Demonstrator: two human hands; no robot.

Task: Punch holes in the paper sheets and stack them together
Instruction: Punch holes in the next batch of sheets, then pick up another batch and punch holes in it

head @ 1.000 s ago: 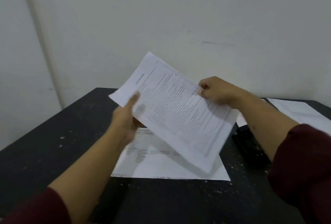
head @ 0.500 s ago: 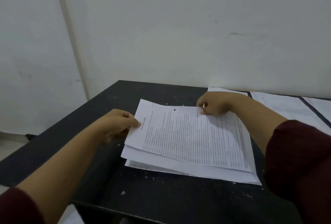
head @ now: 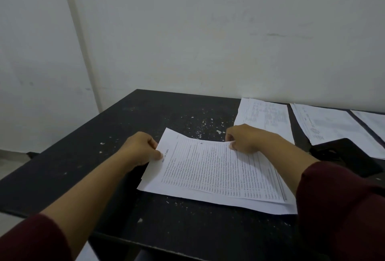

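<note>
step: squaring top sheet (head: 216,169) on the stack on black table (head: 104,156) | left hand (head: 141,149) pinches its left edge | right hand (head: 242,138) pinches far edge | tip: slide edges flush, holes lined up, then let go

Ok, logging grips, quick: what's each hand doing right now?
Left hand: pinches the top sheet at its left edge.
Right hand: pinches the same sheet at its far edge.

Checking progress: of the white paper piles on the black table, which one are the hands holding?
The near printed stack: the left hand and right hand pinch its top sheet. The far piles lie untouched.
</note>
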